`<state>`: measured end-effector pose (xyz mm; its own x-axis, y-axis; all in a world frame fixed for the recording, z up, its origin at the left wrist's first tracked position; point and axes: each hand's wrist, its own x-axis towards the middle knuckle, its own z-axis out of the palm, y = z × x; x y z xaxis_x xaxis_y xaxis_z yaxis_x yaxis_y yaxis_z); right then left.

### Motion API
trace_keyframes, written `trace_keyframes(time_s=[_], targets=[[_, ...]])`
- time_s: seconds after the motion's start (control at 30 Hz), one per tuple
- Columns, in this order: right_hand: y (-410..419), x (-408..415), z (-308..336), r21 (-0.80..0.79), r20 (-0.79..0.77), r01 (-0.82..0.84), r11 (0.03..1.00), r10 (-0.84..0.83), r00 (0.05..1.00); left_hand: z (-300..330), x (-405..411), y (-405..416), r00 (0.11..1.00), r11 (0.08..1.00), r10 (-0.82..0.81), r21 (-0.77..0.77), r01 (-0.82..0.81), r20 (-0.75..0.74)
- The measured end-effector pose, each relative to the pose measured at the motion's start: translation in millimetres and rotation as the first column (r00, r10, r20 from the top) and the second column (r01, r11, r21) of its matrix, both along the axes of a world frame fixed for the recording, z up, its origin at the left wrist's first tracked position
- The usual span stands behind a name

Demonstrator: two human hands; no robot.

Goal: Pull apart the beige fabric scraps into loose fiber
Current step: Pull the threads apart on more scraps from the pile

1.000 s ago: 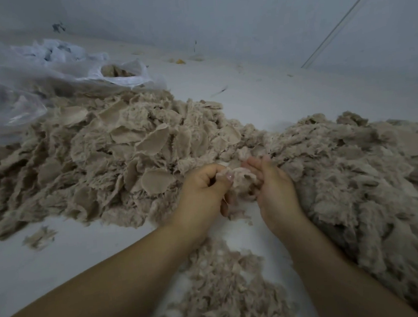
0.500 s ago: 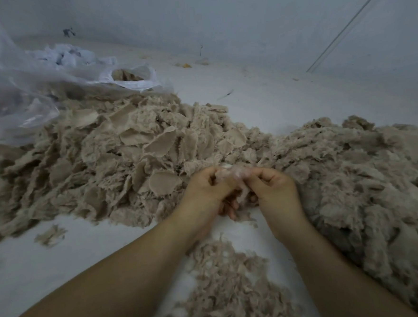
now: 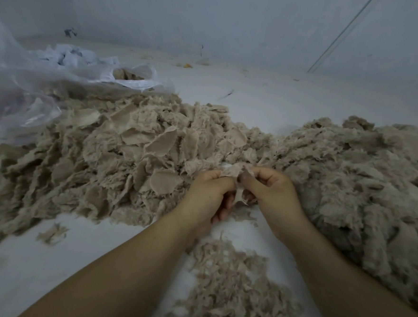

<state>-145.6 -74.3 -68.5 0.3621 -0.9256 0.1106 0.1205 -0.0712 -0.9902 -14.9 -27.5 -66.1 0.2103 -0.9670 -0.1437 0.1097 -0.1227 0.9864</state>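
Surface: pale floor running up to a plain wall — you are working low, right at the edge of the heaps.
Left hand: your left hand is curled, thumb and fingers pinching one end of a beige scrap.
Right hand: your right hand pinches the other end of that same piece, knuckles nearly touching the left.
Scrap: it is bunched between your two pinches, with a frayed tail hanging below them.
Done: a loose fiber pile lies between your forearms, and the fluffy mound to your right looks already teased out.
Left: the scrap heap to your left holds many flat, whole pieces — I judge plenty remains.
Beyond: a clear plastic bag sits behind that heap, holding a few more scraps.
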Motion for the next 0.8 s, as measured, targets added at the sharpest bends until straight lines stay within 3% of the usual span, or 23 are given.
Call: trace_keyframes(time_s=[0.1,0.2,0.3,0.5,0.6,0.73,0.8], targets=[[-1.0,0.8,-0.7,0.008,0.008,0.027,1.0,-0.027,1.0,2.7,-0.9,0.6,0.999,1.0,-0.023,0.011,0.022,0.035],[-2.7,0.0,-0.9,0.033,0.044,0.036,0.999,-0.037,0.998,3.1,-3.8,4.2,0.985,0.991,-0.093,-0.08,0.106,0.147],[-4.6,-0.8,-3.3,0.067,0.058,0.063,0.996,-0.067,0.996,1.1,-7.9,7.9,0.979,0.982,-0.127,-0.118,0.147,0.161],[-13.6,-2.0,-0.2,0.319,0.264,0.175,0.931,-0.264,0.928,-8.1,-8.8,11.5,0.953,0.988,0.057,-0.156,-0.01,0.299],[-12.8,-1.0,-1.2,0.302,0.23,0.171,0.938,-0.245,0.942,-7.5,-13.0,18.7,0.851,0.959,0.102,-0.277,0.053,0.515],[-12.2,-0.8,0.3,0.34,0.226,0.183,0.923,-0.268,0.936,0.8,-16.6,39.8,0.752,0.958,-0.105,-0.137,0.252,0.65],[-13.0,-0.3,0.9,0.354,0.234,0.179,0.918,-0.273,0.933,3.7,-18.1,61.2,0.669,0.899,-0.285,-0.051,0.435,0.687]])
